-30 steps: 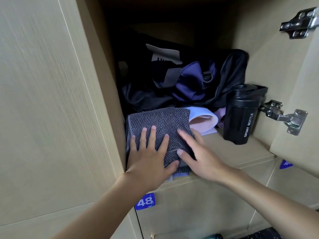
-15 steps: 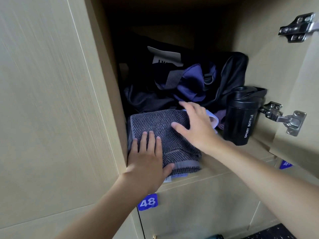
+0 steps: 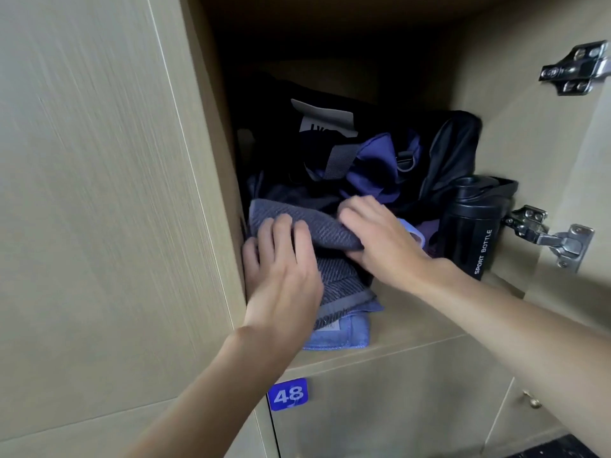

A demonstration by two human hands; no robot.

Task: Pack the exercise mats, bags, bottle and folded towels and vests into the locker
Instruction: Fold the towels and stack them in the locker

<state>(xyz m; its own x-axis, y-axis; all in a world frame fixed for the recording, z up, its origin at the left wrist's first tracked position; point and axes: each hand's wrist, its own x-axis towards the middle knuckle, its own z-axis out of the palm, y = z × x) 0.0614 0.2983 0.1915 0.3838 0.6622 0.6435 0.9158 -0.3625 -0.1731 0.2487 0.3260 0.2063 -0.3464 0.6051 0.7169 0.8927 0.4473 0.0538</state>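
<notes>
Fingers point(image 3: 358, 214) of the right hand point(image 3: 383, 242) lie over the grey towel's point(image 3: 317, 231) humped fold with the thumb tucked under: that's a grip. The left hand point(image 3: 284, 272) presses on the same towel, nearly flat, holding nothing. A second ago both palms lay flat near the front. Now the towel is bunched back against the bag point(image 3: 380, 157), baring a blue towel point(image 3: 344, 337) at the shelf point(image 3: 416, 322) edge. The bottle point(image 3: 469, 226) stands to the right, inside the locker. Towels nearly stowed, I'd judge.
</notes>
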